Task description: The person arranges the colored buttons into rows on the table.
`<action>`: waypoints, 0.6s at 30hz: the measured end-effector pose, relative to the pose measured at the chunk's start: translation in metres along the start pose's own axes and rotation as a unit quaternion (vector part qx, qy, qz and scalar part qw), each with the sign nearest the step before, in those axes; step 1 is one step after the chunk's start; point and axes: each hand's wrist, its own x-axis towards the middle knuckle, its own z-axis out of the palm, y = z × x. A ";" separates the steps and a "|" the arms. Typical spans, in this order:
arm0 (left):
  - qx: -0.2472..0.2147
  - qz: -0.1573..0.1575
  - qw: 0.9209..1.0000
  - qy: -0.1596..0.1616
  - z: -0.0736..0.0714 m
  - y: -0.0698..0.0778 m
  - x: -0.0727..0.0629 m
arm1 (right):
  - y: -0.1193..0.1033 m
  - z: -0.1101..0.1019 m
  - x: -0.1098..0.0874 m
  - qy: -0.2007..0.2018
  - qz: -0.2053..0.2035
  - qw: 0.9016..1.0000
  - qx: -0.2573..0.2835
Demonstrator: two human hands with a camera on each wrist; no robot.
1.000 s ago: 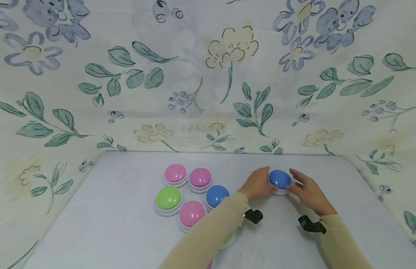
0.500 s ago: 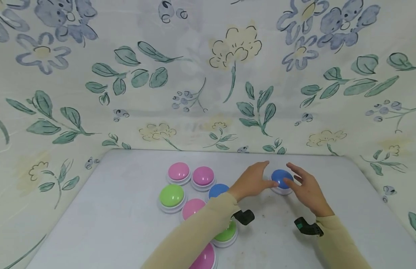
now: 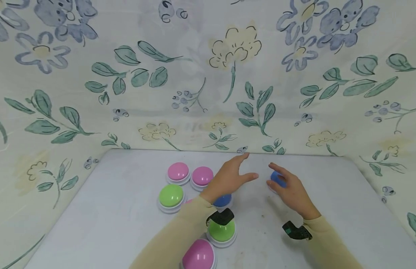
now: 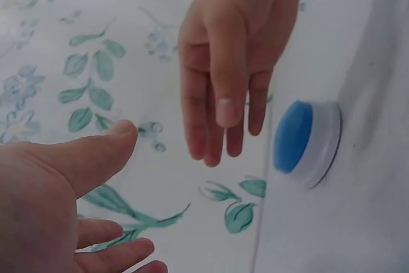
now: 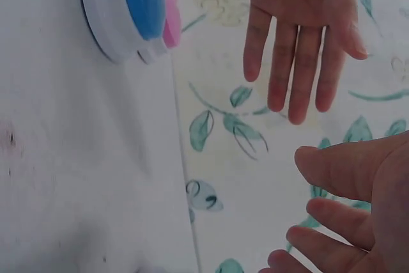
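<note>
On the desk (image 3: 110,213), a green-topped button (image 3: 170,195) sits between eight and nine o'clock from the left hand (image 3: 226,177), which is spread wide, holding nothing. Farther right, a blue-topped button (image 3: 277,178) lies at ten o'clock from the right hand (image 3: 293,192), its fingers loosely parted, gripping nothing.

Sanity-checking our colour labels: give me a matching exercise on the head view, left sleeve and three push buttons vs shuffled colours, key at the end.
Things:
1. Left sleeve
2. Partly hidden push button behind the right hand
3. Lowest push button
4. Leftmost push button

Colours (for buttons, the dome's):
A. green
B. blue
C. beige
D. pink

Pairs: 1-C, 2-B, 3-D, 4-A
</note>
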 end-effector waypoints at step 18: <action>-0.071 -0.039 0.995 0.064 -0.036 -0.035 -0.043 | -0.023 0.038 0.005 -0.026 -0.083 0.996 0.034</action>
